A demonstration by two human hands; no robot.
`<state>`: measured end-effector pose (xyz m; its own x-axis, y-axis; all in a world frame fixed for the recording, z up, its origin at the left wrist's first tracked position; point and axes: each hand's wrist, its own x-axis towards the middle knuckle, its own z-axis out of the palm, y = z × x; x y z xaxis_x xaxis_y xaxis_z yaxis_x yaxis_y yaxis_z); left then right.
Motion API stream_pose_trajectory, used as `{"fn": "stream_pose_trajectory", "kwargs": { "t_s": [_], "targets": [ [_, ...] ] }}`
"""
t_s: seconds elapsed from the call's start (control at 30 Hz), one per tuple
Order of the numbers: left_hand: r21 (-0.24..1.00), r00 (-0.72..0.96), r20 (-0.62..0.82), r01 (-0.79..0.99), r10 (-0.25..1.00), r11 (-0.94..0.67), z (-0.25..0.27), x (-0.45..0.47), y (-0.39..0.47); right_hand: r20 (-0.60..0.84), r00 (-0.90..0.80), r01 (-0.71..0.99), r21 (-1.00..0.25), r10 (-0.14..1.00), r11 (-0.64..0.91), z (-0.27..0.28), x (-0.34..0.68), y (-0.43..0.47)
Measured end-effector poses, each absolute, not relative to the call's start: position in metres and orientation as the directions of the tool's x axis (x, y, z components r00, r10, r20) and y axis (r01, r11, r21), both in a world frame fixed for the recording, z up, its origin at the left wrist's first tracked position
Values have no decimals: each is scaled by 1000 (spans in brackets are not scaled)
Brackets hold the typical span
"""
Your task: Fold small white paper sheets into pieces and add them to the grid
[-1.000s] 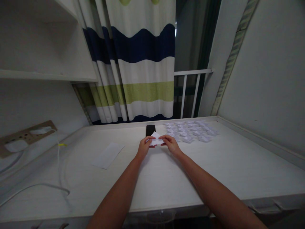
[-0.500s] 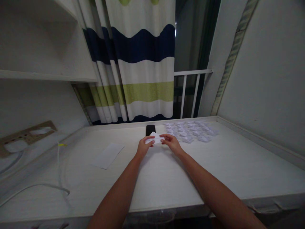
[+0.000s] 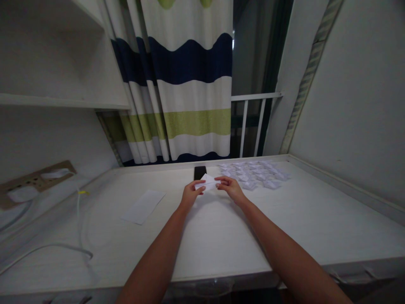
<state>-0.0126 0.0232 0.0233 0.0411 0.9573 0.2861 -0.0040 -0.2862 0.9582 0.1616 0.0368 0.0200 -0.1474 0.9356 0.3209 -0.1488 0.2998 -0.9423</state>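
The white surface [image 3: 209, 245] stretches out below a striped curtain [image 3: 193, 97], bearing rows of folded paper pieces [image 3: 271, 184] at its far right and a loose sheet [image 3: 144, 207] to the left. Between these are the left hand [image 3: 190, 194] and right hand [image 3: 232, 188], with a flat black object [image 3: 200, 172] just beyond, their fingers pinching opposite ends of a small folded white paper [image 3: 208, 181] above the surface.
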Motion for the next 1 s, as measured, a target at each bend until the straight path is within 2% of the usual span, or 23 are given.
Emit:
{"fn": "stream_pose_trajectory", "kwargs": {
  "t_s": [0.67,1.0],
  "targets": [
    [966,54,245,-104,968,-238,27,-16,21,274,-100,-169,-952,956,255,31,165,32],
    [962,31,269,-50,963,-267,28,-18,23,278,-117,-152,-954,953,260,32,169,33]
  ]
}}
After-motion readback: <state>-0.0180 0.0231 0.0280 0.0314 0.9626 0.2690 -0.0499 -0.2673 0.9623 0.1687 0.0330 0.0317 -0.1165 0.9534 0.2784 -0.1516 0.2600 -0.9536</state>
